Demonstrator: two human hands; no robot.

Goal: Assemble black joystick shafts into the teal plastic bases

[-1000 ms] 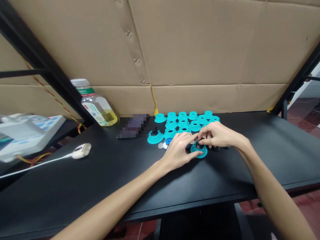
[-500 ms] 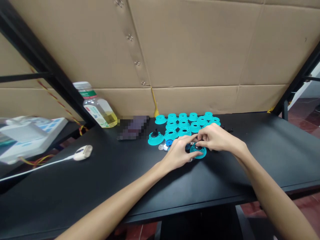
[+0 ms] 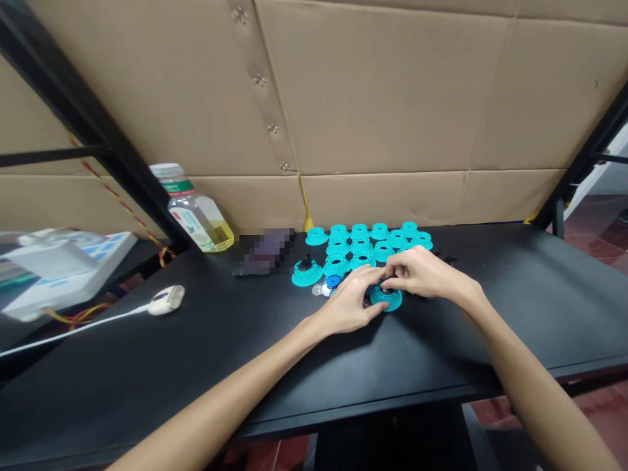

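Note:
My left hand grips the rim of a turquoise flared plastic ring on the black table, thumb at its near side and fingers behind. Over the middle of that ring, my right hand pinches a small dark part, mostly hidden by the fingertips. Left of my hands stands another turquoise ring with a black piece upright in its centre. Small blue discs and clear discs lie beside my left hand. Several turquoise rings are grouped behind both hands.
A dark, pixelated flat object lies at the back left near a bottle of yellow liquid. A white plug with cable rests at left. Small black pieces lie right of the rings. A cardboard wall closes the back.
My hands and the turquoise ring between them have shifted slightly left. The right fingers remain over the ring's centre. The whole view has tilted a little.

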